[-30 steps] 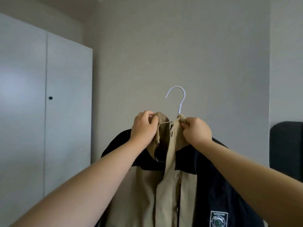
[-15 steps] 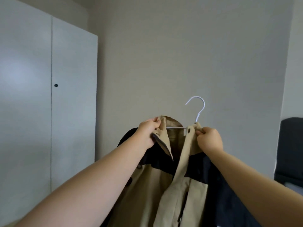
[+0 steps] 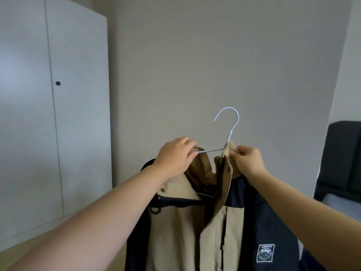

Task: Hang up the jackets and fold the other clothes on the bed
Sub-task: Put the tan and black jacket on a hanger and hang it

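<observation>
Your left hand [image 3: 175,156] has its fingers curled over the left side of the collar [image 3: 203,169], and the wire arm of the hanger [image 3: 231,132] runs in under those fingers; whether you grip the wire itself as well as the cloth, I cannot tell. Your right hand [image 3: 248,159] pinches the right side of the collar between thumb and fingers, just beside the foot of the hanger's neck. The two hands are apart, with the collar open between them and a bare stretch of wire showing across the gap. The white hook stands above your right hand, tilted a little to the right and free of any rail. The jacket [image 3: 175,231] hangs from your hands in front of you, tan down the front panels and navy over the shoulders and sleeves, its front open, with a snap near the left shoulder and a square badge [image 3: 265,253] low on the right. Behind it is a plain wall [image 3: 214,55]. To the left stands a white wardrobe [image 3: 78,114], doors closed, with a small dark knob [image 3: 57,83]. At the right edge is some dark padded furniture [image 3: 345,157].
</observation>
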`<state>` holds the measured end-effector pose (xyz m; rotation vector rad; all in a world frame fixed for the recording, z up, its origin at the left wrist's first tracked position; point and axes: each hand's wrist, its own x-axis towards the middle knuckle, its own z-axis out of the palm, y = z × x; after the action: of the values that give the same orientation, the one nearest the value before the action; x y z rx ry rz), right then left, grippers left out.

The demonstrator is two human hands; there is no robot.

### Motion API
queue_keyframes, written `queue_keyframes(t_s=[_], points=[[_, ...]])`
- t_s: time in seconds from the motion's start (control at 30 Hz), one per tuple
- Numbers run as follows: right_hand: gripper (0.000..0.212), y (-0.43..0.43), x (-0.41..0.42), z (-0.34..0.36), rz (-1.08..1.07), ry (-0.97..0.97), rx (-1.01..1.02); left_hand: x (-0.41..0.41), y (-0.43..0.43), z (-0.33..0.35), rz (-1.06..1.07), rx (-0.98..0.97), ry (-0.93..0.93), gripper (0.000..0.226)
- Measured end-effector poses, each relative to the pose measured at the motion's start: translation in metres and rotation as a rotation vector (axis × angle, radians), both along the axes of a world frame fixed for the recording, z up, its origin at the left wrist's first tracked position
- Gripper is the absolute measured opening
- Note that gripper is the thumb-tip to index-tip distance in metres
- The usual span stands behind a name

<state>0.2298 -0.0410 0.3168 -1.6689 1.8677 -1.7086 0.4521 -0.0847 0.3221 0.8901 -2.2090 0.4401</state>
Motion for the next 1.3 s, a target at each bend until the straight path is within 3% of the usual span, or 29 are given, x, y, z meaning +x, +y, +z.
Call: queue_keyframes(t_s=[0.07,0.13,0.23,0.37,0.5,0.7,0.77,0.83,0.9,1.0,1.13,1.23,1.3], points=[[0.028,0.003,0.003,-0.002,0.023,0.024,0.001,-0.001,-0.006,-0.005,0.096,0.203,-0.073,0.029],[0.027,0.006,0.003,-0.006,0.058,0.009,0.016,-0.002,-0.011,-0.012,0.104,0.268,0.036,0.038],[0.031,0.009,-0.001,-0.016,0.083,-0.113,-0.015,-0.006,-0.011,-0.021,0.091,0.228,0.148,0.041],[0.031,0.011,-0.012,-0.032,0.032,-0.414,-0.103,-0.007,-0.012,-0.025,0.166,0.189,0.256,0.032],[0.04,0.015,-0.022,-0.034,0.325,-0.594,-0.014,0.001,-0.014,-0.035,0.168,0.143,0.416,0.023],[0.066,0.014,-0.038,-0.02,0.383,-0.044,0.641,-0.009,-0.006,-0.05,-0.048,0.016,0.339,0.018],[0.073,0.015,-0.041,-0.018,0.547,0.015,0.861,-0.013,-0.005,-0.052,-0.094,-0.006,0.304,0.016],[0.065,0.016,-0.042,-0.017,0.713,0.018,0.975,-0.014,-0.003,-0.052,-0.123,-0.004,0.287,0.014],[0.059,0.015,-0.042,-0.017,0.838,-0.058,0.969,-0.012,-0.003,-0.051,-0.148,0.008,0.284,0.011],[0.065,0.009,-0.043,-0.015,0.96,-0.205,0.882,-0.009,-0.004,-0.052,-0.174,0.037,0.298,0.01],[0.067,0.009,-0.044,-0.01,1.055,-0.213,0.803,-0.006,-0.01,-0.053,-0.14,0.097,0.24,0.019],[0.029,0.01,-0.041,-0.01,0.857,-0.133,0.766,-0.005,-0.014,-0.053,-0.042,0.194,0.185,0.021],[0.018,0.009,-0.028,-0.012,0.535,0.123,0.648,-0.009,-0.015,-0.053,0.062,0.262,0.14,0.026]])
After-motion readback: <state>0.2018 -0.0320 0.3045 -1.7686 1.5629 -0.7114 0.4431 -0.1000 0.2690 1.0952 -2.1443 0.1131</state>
